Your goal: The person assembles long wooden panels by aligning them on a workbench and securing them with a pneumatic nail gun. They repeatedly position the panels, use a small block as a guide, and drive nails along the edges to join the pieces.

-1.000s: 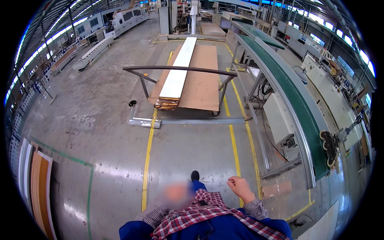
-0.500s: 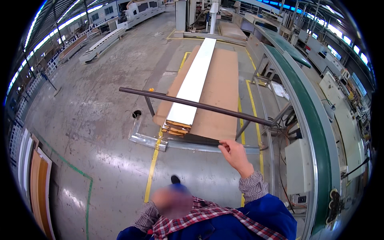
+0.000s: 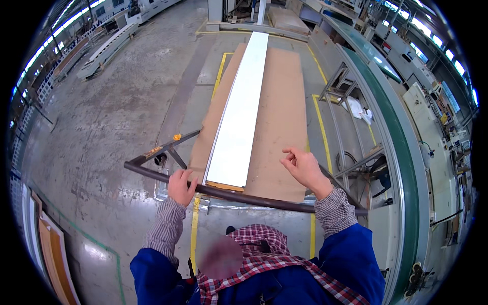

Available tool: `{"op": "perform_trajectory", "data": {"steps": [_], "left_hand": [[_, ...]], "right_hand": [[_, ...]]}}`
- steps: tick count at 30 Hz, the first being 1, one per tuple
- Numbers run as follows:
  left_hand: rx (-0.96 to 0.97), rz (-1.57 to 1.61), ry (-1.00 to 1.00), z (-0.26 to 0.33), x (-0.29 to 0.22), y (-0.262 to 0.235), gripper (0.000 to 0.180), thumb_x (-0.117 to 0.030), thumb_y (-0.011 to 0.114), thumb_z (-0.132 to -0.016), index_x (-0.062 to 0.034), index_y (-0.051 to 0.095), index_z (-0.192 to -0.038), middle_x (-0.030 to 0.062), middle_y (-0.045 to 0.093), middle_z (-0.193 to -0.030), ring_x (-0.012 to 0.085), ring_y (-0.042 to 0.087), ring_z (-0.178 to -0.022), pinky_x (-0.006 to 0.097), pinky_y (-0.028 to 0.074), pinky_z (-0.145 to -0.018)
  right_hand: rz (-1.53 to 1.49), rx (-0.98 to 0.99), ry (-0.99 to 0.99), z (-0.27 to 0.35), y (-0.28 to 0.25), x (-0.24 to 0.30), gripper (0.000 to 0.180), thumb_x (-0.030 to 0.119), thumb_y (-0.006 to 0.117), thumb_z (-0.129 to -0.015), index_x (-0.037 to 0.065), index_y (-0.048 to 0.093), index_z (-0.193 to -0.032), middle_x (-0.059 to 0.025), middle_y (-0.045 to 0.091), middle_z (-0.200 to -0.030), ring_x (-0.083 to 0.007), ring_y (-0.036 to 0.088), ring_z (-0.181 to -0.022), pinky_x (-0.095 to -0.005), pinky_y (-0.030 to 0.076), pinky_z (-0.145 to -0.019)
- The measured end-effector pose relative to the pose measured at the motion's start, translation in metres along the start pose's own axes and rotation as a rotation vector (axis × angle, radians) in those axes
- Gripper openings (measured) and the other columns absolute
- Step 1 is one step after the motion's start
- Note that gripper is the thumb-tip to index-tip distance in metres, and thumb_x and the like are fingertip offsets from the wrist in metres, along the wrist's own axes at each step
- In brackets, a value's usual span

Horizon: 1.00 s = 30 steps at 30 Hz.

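Note:
My left hand (image 3: pixel 181 187) lies across a dark metal bar (image 3: pixel 264 204), with its fingers slightly apart and reaching over the far side. The palm hides the part of the bar beneath it. My right hand (image 3: pixel 304 170) hovers beyond the bar, above brown cardboard (image 3: pixel 279 117); its fingers are loosely bent, the thumb and forefinger are apart, and nothing shows between them. Between my hands, a long white board (image 3: pixel 239 112) with a brownish near end lies lengthwise on the cardboard, apart from both hands.
A green-belted conveyor (image 3: pixel 394 134) on a metal frame runs along the right. The bar's angled side arm (image 3: pixel 175 142) stands at the left. Panels (image 3: pixel 57 249) lean at the lower left. Yellow floor tape (image 3: pixel 320 127) borders the cardboard, and machinery stands at the back.
My left hand has moved from near my body out onto the bar. The bar and board now appear closer and lower in view. My right hand now sits over the cardboard, beyond the bar.

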<state>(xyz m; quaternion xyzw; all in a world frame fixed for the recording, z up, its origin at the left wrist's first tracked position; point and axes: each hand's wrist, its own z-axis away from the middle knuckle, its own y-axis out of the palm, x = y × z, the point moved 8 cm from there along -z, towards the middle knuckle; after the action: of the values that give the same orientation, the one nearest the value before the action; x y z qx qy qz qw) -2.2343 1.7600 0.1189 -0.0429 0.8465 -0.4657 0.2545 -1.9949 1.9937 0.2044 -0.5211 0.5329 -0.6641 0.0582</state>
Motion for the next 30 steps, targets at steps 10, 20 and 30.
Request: {"op": "perform_trajectory", "data": {"steps": [10, 20, 30], "left_hand": [[0.513, 0.004, -0.584, -0.023, 0.084, 0.081, 0.028, -0.033, 0.058, -0.08, -0.0057, 0.062, -0.088, 0.0124, 0.063, -0.067, 0.0302, 0.062, -0.063, 0.04, 0.05, -0.06], [0.544, 0.032, -0.628, -0.02, 0.082, 0.082, 0.016, -0.015, 0.069, -0.069, -0.0043, 0.057, -0.071, 0.0069, 0.057, -0.055, 0.0182, 0.059, -0.047, 0.028, 0.048, -0.046], [0.685, -0.039, -0.622, -0.033, 0.088, 0.099, 0.015, -0.012, 0.07, -0.065, -0.0051, 0.059, -0.072, 0.0063, 0.059, -0.059, 0.0183, 0.06, -0.05, 0.027, 0.049, -0.047]], "right_hand": [[0.08, 0.435, 0.331, -0.127, 0.258, -0.226, 0.024, 0.028, 0.061, -0.074, 0.007, 0.066, -0.084, -0.013, 0.065, -0.078, -0.0271, 0.062, -0.074, -0.0368, 0.049, -0.069], [-0.073, 0.504, 0.739, -0.073, 0.488, -0.365, 0.043, 0.039, 0.06, -0.071, -0.004, 0.065, -0.072, -0.0231, 0.062, -0.071, -0.0372, 0.061, -0.074, -0.0443, 0.046, -0.071], [-0.559, 0.224, 1.051, -0.023, 0.601, -0.456, 0.068, 0.037, 0.072, -0.066, -0.012, 0.052, -0.109, -0.0263, 0.056, -0.109, -0.0327, 0.055, -0.103, -0.036, 0.041, -0.088]]}}
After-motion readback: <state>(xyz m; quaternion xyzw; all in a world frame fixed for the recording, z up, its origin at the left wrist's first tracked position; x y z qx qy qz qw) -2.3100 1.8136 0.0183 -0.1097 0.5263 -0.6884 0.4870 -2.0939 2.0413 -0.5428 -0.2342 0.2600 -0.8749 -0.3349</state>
